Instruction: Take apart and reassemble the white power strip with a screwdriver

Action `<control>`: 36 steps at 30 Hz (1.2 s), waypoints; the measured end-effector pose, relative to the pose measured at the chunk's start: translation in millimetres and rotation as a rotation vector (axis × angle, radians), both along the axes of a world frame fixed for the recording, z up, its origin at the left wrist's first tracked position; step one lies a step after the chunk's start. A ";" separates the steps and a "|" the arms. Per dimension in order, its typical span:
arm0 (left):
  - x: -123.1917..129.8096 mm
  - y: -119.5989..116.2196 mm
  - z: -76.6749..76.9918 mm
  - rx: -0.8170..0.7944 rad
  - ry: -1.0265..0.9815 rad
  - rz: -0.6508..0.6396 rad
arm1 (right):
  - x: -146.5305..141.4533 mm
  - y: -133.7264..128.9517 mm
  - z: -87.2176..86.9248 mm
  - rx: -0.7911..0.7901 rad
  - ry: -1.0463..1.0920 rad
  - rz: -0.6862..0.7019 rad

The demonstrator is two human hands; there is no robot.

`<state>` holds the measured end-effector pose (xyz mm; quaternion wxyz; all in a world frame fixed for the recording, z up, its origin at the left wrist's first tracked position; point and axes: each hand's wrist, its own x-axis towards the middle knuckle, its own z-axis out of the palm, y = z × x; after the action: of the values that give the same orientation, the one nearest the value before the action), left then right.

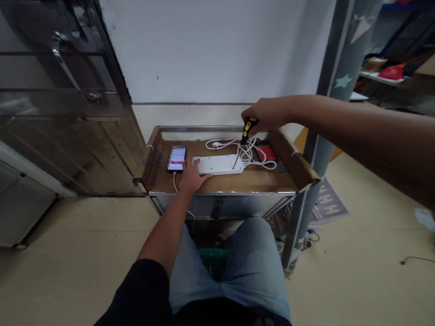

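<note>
A white power strip lies across the cardboard-covered table, the side with small screw holes facing up. My left hand grips its left end, thumb along the near edge and fingers over the far side. In my right hand is a black and yellow screwdriver, held tilted. Its thin shaft slants down to the right part of the strip, and the tip appears to touch the surface there. The strip's white cord is looped in a loose tangle by its right end, with the plug behind the strip.
A phone with a lit screen lies left of the strip, a white cable running from it. Under the cord sits a red object. Raised cardboard flaps edge the table. A grey metal post stands right, a metal door left.
</note>
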<state>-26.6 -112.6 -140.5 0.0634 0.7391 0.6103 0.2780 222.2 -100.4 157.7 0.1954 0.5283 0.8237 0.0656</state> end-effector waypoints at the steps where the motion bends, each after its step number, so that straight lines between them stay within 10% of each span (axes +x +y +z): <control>1: -0.8 1.4 -0.9 -0.007 -0.004 -0.008 | -0.8 -1.5 0.4 -0.002 -0.018 -0.016; 13: -6.3 15.7 -7.8 -0.041 -0.001 -0.100 | -9.3 11.2 -17.3 0.074 -0.019 -0.366; 22: -5.9 13.6 -6.7 -0.058 0.030 -0.128 | 3.5 9.3 -14.7 -0.037 0.121 -0.045; 36: -1.1 6.6 2.4 -0.063 0.064 -0.106 | -8.0 0.0 -16.4 0.184 0.150 -0.304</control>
<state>-27.7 -106.0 -138.1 0.0819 0.7765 0.5805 0.2311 214.2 -100.5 141.3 0.0922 0.6656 0.7372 0.0707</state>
